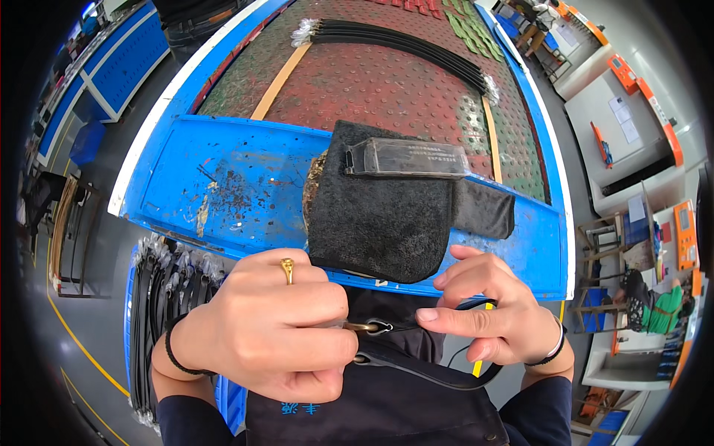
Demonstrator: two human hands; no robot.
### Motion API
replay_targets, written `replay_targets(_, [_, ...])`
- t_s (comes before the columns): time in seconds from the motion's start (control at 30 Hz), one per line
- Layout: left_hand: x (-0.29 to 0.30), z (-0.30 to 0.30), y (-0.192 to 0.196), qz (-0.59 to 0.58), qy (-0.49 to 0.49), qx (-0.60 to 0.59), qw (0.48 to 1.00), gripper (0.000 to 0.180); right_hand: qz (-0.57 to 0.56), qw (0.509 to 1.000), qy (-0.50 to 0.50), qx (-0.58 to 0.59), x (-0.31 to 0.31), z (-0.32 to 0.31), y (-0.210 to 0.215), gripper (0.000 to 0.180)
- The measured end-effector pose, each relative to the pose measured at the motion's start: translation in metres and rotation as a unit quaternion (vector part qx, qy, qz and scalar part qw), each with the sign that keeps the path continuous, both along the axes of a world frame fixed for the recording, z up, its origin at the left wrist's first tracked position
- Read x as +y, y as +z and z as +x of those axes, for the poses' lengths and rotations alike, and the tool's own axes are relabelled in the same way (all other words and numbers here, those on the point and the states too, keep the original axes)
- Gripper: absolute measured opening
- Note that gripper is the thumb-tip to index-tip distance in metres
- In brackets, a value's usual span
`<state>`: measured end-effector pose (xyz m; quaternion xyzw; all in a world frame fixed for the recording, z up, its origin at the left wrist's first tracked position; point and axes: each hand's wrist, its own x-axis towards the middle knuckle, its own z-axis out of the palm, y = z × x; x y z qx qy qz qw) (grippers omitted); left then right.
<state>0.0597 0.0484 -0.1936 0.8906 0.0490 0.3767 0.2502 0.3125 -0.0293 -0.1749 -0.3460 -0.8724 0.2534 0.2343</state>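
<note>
My left hand [286,327], fingers curled into a fist, grips a small brass-coloured metal piece [362,326]; most of it is hidden in the fist. Its visible end meets a silvery eyelet [381,327] on a thin black strap [454,380]. The strap loops round below and passes behind my right hand [483,305]. There the thumb presses on the strap near the eyelet, while the index finger is raised and bent. A second eyelet shows on the strap just below the first. Both hands are in front of my dark apron, close to the bench edge.
A black cloth pad [379,223] lies on the blue bench ledge [223,163], with a clear plastic box [409,157] on it. Beyond, a bundle of black straps [401,48] spans the studded mat. More wrapped straps [160,297] hang in a blue crate at lower left.
</note>
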Motion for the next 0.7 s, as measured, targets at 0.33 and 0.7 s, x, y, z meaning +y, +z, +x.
replay_targets(0.33, [-0.001, -0.007, 0.002, 0.014, 0.005, 0.02, 1.0, 0.012, 0.011, 0.98, -0.196, 0.036, 0.006, 0.016, -0.003, 0.049])
replay_targets(0.7, [-0.007, -0.011, 0.006, 0.074, 0.041, 0.043, 0.995, 0.015, 0.04, 0.856, -0.387, -0.34, 0.01, 0.064, -0.059, 0.049])
